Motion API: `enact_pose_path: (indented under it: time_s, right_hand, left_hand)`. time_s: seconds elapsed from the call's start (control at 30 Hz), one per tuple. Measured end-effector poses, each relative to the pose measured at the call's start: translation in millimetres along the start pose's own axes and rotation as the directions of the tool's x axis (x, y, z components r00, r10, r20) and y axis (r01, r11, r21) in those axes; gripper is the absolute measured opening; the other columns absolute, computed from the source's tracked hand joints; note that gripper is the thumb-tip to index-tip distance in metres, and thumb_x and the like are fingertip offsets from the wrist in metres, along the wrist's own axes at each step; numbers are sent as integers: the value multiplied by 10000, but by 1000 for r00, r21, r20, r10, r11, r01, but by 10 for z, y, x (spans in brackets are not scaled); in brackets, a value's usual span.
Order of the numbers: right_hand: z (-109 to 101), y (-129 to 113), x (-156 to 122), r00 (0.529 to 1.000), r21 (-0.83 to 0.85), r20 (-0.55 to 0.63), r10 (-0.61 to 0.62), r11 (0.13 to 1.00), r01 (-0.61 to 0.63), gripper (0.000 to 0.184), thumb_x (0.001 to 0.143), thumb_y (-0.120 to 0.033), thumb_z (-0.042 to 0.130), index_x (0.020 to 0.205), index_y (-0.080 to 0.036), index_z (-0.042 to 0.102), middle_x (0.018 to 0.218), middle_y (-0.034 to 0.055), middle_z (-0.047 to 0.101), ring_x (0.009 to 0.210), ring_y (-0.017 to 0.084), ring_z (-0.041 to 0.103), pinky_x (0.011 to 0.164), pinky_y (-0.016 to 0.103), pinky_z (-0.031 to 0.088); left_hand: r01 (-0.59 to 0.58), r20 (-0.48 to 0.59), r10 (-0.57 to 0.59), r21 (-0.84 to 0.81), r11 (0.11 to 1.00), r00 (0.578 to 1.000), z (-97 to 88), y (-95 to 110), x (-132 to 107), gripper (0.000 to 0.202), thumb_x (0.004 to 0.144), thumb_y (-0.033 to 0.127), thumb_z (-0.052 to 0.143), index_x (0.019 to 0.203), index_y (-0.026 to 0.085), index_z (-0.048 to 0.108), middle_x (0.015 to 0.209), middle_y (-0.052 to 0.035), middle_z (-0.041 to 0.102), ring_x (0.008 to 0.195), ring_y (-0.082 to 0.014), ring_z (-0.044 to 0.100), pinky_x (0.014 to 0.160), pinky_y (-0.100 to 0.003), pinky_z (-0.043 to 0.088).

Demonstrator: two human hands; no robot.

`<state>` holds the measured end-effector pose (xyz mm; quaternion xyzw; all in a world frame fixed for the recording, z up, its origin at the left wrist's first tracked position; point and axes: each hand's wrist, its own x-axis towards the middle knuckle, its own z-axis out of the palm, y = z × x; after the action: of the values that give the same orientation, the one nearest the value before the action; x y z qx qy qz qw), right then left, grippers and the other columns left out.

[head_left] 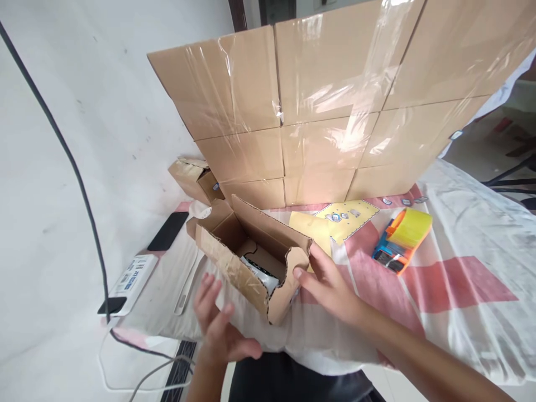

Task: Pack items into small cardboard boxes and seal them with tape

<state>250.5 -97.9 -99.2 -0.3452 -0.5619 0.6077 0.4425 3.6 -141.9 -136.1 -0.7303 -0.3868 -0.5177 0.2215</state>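
Observation:
A small open cardboard box (238, 262) stands tilted near the front edge of the cloth-covered table, its flaps up. Inside it lies a white and dark packet (262, 272), partly hidden by the box wall. My right hand (329, 285) grips the right end of the box, thumb on the near side and fingers behind. My left hand (221, 324) hovers in front of the box's left side, open, fingers spread and apart from it. Just right of the box, a yellow sheet (312, 226) lies partly under it.
A big taped cardboard panel (322, 106) stands at the back. Another small box (190, 178) sits behind left. A black phone (168, 230), a white power strip (134, 282) and a cable (75, 162) are by the wall. An orange-and-blue tape dispenser (402, 240) lies right.

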Motion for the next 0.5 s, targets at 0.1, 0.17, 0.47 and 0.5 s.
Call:
enact_pose_path:
  time_s: [0.1,0.17,0.47,0.5]
  right_hand:
    - [-29,-22,8,999,12,49,-3,1000,2,489,960,-544,668,1380,-326,546,1181,61,670,1027,231,675,842,370,635]
    - [-26,-16,24,999,32,44,-20,999,19,489,987,-518,639,1417,-314,527,1322,68,631,1174,241,641,946,380,614]
    - [-76,-47,195,957,-201,-15,-288,939,279,412,1026,-236,497,1421,-336,555,1373,38,631,1340,255,563,1125,456,523]
    - [-92,-72,202,938,-235,29,-346,910,343,402,1022,-205,475,1390,-330,578,1387,36,622,1352,249,554,1142,456,507]
  left_hand:
    - [-3,149,3,-2,1000,989,-44,-190,344,630,952,742,377,1336,268,534,1293,-165,618,1343,-401,540,1162,-731,325]
    - [-53,87,52,18,998,995,-49,-255,509,458,954,675,471,1063,260,629,950,-67,647,963,-273,666,1082,-624,443]
    - [267,-60,-266,14,964,962,-50,38,-105,402,932,343,546,613,202,346,604,26,339,558,-146,342,773,-389,383]
    - [373,-25,-373,6,928,927,-54,-4,-132,324,919,444,570,701,239,448,716,11,448,669,-176,463,860,-431,410]
